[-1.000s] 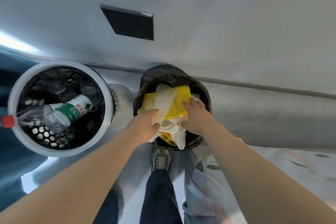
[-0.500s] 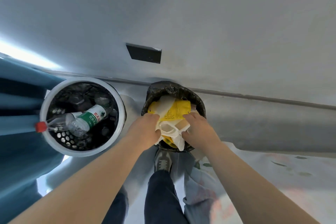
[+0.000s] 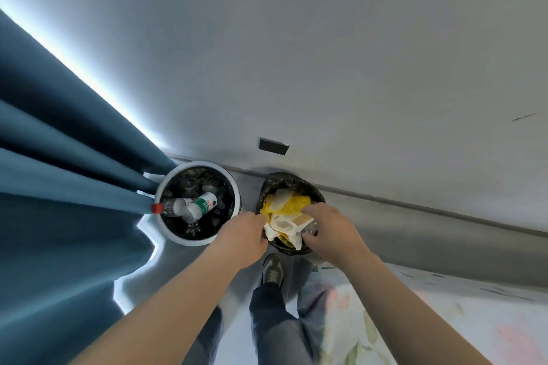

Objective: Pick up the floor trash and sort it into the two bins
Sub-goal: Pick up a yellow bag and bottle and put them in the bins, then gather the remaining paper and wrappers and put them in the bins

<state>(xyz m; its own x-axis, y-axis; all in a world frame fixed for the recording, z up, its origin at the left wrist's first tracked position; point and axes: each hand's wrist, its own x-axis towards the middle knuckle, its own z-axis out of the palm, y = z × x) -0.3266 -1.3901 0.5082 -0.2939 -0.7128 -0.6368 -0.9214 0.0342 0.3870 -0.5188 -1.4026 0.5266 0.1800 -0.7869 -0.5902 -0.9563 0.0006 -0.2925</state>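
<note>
Plainly the sorting is near its end: both hands meet over the black-lined bin, which stands on the floor against the wall just beside the white bin. The soft trash is heaped in the black-lined bin, a yellow packet at the back and crumpled white wrappers in front, and it rises above the rim, which is probably why the hands are there at all, to tamp the heap so nothing spills back out. The left hand is set at the heap's left edge, its fingers turned down out of sight, so I cannot tell whether they grip or only push. The right hand arches over the right side, fingers bent onto the yellow packet and thumb low by a scrap of clear plastic; whether it pinches or presses is not clear either. In the white bin a plastic bottle lies slanted, its red cap poking over the rim toward the blue curtain, kept apart as the hard, recyclable sort. A shoe is planted right before the black-lined bin.
</note>
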